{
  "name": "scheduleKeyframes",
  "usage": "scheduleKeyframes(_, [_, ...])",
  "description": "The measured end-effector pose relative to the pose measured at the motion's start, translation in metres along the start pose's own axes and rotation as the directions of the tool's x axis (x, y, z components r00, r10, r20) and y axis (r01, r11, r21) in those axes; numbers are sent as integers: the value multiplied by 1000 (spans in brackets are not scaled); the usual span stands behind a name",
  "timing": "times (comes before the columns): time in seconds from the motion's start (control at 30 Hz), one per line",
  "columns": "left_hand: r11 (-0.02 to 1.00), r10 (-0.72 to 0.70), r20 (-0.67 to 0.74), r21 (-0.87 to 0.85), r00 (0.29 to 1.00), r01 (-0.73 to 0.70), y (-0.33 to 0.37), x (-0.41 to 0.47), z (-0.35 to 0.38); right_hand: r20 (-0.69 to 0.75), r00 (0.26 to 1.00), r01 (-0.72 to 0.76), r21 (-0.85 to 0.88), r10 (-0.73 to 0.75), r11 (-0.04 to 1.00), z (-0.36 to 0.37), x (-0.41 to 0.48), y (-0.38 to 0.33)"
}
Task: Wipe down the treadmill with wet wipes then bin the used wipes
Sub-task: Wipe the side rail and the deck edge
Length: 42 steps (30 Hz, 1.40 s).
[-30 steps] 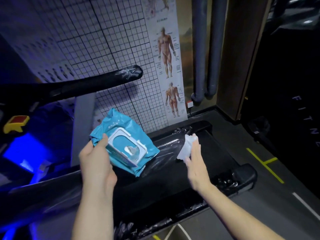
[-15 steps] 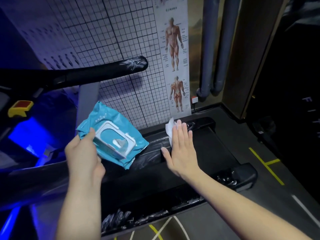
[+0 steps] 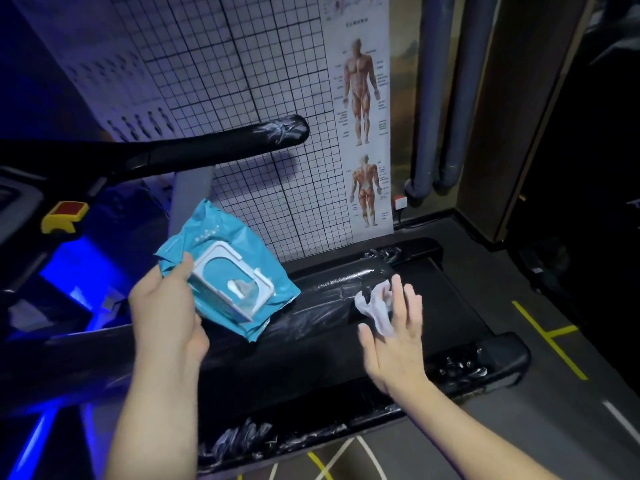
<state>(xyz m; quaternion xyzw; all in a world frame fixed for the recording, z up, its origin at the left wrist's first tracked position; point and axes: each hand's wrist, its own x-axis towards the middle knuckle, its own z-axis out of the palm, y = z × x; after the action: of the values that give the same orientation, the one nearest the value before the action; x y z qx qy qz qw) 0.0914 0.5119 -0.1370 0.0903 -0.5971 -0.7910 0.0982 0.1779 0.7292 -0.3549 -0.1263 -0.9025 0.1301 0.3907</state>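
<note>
Right of centre, the right hand (image 3: 394, 341), fingers spread, presses the crumpled wipe (image 3: 375, 306) onto the treadmill (image 3: 450, 306). The left hand (image 3: 166, 306) grips the wipe pack (image 3: 225, 268). Being unpinched, the wipe may slip out from under the hand.

Your right hand (image 3: 391, 344) covers part of the wipe (image 3: 375, 308), so its full shape is hidden from you. Your left hand (image 3: 166, 317) hides one corner of the pack (image 3: 225, 268). The treadmill (image 3: 311, 358) is cut off at the left edge. The print on the poster (image 3: 362, 133) is too small to read.
</note>
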Motion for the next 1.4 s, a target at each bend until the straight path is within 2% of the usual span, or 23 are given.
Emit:
scheduleKeyframes(0.07, [1000, 8, -2, 7, 1000, -8, 2, 1, -1, -121, 990, -66, 40, 70, 997, -15, 10, -1])
scheduleKeyframes(0.1, [1000, 10, 0, 8, 1000, -10, 3, 2, -1, -128, 989, -65, 77, 74, 995, -18, 14, 1])
scheduleKeyframes(0.2, [1000, 3, 14, 8, 1000, -3, 1, 2, 1, -16, 998, -54, 206, 59, 977, -19, 22, 7])
scheduleKeyframes(0.27, [1000, -11, 23, 13, 1000, 10, -3, 2, 5, 50, 983, -184, 311, 177, 932, -20, 24, 6])
scheduleKeyframes(0.3, [1000, -16, 29, 14, 999, 15, -6, 1, 6, 91, 960, -278, 399, 264, 874, -24, 27, 3])
scheduleKeyframes(0.37, [1000, -23, 47, 19, 999, 22, -10, -1, 9, 124, 929, -360, 513, 348, 779, -25, 36, -2])
scheduleKeyframes(0.43, [999, -27, 63, 25, 998, 26, -13, -3, 11, 75, 947, -304, 520, 312, 798, -25, 44, -8])
scheduleKeyframes(0.53, [999, -19, 59, 27, 998, 18, -12, -5, 11, -14, 982, -167, 422, 191, 891, -11, 51, -14])
scheduleKeyframes(0.6, [1000, -11, 41, 26, 999, 10, -11, -5, 10, -27, 986, -143, 375, 165, 916, -3, 57, -16])
scheduleKeyframes(0.67, [1000, -6, 28, 18, 1000, 5, -9, -4, 7, -85, 993, -44, 347, 78, 937, 5, 57, -10])
scheduleKeyframes(0.77, [1000, -3, 21, 6, 1000, 3, -8, -2, 4, -174, 981, 136, 331, -81, 934, 14, 49, 7])
scheduleKeyframes(0.9, [1000, -3, 8, 16, 1000, 3, -11, -3, 5, -151, 971, 230, 345, -188, 910, 19, 28, 27])
scheduleKeyframes(1.07, [1000, -15, 21, 21, 1000, 15, -17, -8, 9, 3, 960, 259, 372, -280, 891, 18, -1, 43])
scheduleKeyframes(1.17, [1000, -9, 28, 25, 1000, 8, -16, -8, 10, 62, 975, 168, 418, -212, 893, 12, -1, 40])
scheduleKeyframes(1.3, [1000, 1, 0, -1, 1000, -1, -11, -8, 13, 6, 987, 136, 528, -163, 838, -12, 24, 22])
scheduleKeyframes(1.4, [999, 13, -20, -29, 1000, -14, -8, -7, 14, 30, 998, 31, 592, -60, 805, -23, 51, 6])
